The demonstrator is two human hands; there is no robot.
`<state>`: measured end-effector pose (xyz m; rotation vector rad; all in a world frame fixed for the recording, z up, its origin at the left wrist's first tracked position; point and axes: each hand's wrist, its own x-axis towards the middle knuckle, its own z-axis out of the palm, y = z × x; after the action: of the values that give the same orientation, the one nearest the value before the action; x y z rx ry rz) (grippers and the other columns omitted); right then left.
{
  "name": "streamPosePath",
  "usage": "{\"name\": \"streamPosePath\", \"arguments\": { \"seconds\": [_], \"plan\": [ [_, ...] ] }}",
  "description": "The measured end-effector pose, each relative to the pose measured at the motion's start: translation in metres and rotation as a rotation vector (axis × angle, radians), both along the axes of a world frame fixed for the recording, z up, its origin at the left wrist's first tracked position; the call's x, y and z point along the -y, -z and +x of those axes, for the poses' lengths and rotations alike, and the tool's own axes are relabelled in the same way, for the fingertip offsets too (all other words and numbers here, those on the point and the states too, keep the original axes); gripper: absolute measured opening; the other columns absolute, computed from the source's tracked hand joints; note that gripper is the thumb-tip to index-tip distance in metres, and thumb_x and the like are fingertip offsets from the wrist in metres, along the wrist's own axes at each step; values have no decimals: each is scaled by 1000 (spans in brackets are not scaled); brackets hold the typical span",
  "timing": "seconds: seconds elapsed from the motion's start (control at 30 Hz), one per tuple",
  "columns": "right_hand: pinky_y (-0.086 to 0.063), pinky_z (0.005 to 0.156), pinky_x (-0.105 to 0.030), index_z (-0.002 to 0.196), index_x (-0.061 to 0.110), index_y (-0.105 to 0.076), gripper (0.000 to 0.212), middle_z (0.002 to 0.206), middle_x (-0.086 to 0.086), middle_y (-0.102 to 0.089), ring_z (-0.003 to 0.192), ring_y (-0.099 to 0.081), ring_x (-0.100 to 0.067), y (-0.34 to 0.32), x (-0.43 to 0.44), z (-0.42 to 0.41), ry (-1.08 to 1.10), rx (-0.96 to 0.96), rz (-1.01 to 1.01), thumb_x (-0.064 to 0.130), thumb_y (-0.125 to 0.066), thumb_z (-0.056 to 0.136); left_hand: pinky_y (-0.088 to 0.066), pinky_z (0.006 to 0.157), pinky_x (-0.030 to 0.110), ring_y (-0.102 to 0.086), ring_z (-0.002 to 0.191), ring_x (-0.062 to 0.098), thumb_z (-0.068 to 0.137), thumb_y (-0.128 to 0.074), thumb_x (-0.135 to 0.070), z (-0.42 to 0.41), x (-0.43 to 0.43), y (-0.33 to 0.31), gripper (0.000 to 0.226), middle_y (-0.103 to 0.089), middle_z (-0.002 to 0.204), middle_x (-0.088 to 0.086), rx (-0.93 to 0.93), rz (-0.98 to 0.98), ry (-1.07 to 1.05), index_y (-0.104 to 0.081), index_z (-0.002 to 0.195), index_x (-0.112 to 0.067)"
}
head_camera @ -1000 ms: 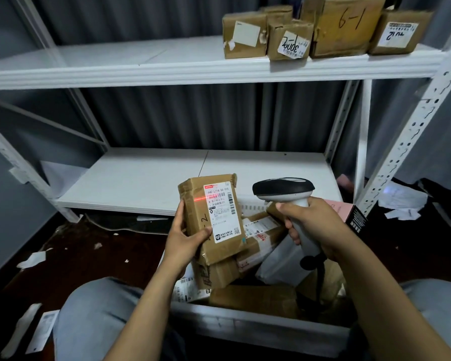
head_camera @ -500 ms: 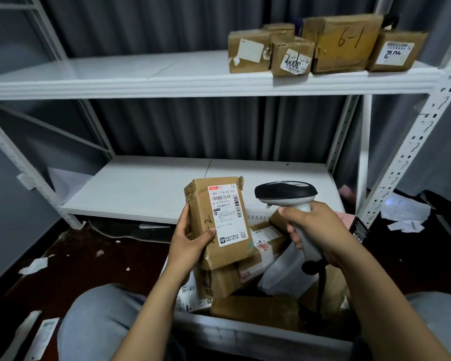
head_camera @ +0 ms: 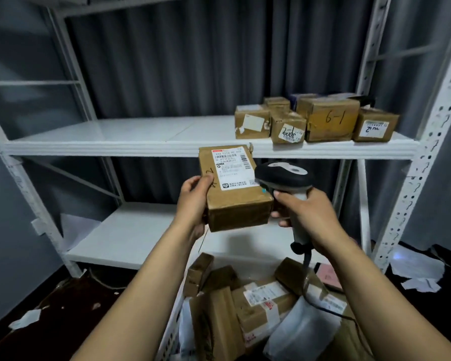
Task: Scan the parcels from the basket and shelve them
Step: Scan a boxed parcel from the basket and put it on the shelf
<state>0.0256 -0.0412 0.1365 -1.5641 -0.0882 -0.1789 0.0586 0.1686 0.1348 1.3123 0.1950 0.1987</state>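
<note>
— Dark pleated curtain [head_camera: 193, 61] was seen behind white metal shelving, and a brown parcel [head_camera: 235, 201] was held in the air before the middle shelf [head_camera: 115, 142], above the basket [head_camera: 171, 332]. How was it held?

— The grip of the left hand [head_camera: 193, 201] was clamped on the parcel's near left corner, with the thumb laid on top beside the white label [head_camera: 232, 165]. The grip of the right hand [head_camera: 310, 217] was wrapped round the handle of the scanner [head_camera: 284, 175], whose head was set just beside the parcel's right edge.

— How was the parcel judged to handle?

— It was judged light, being carried by one hand, and fairly stiff, being taped cardboard with squared corners. The tape was thought a little slippery. A hold under the base was considered safest for setting it beside the boxes [head_camera: 326, 118] stored at the shelf's right end.

— What could not be made out?

— The label's print was blurred. The left fingers under the parcel were hidden. Whether the scanner touched the parcel could not be told. The basket was cut off at the bottom edge, and its lower parcels were covered by others.
</note>
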Motion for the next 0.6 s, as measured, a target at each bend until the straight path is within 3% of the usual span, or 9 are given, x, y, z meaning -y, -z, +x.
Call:
{"name": "streamPosePath", "arguments": {
  "seconds": [0.1,0.27,0.4,0.5,0.6],
  "plan": [
    [-59,60,-29,96,12,-65,8,81,-6,-72,64,-69,-19,-20,-1,14,40,27,69,14,-69,89,-58,71,37,-71,89,22,92,-61,-35,25,4,-30,37,-73,102,6,-6,-29,82,-57,124,-17],
    [-60,67,-35,101,8,-65,17,87,-9,-72,69,-70,-23,-46,5,43,158,86,95,17,-70,88,-54,54,27,-66,67,16,95,-52,-40,47,20,-64,25,-71,62,-2,-43,16,219,-65,101,-19],
    [-61,75,-41,90,14,-62,11,87,-9,-72,75,-72,-26,-62,6,64,233,103,76,18,-72,86,-58,65,35,-71,79,19,95,-50,-44,66,29,-80,31,-76,85,2,-22,47,282,-69,104,-21],
    [-60,78,-45,83,19,-60,13,85,-7,-71,81,-73,-30,-69,4,78,270,110,93,19,-73,84,-57,71,34,-71,80,13,94,-51,-49,76,33,-89,33,-76,85,-4,37,62,336,-67,106,-24],
    [-60,78,-44,84,15,-61,13,89,-11,-72,78,-72,-30,-76,3,93,268,103,133,18,-73,84,-55,69,25,-65,91,5,94,-55,-38,84,33,-89,24,-66,101,-15,155,155,421,-49,117,-36]
  ]
}}
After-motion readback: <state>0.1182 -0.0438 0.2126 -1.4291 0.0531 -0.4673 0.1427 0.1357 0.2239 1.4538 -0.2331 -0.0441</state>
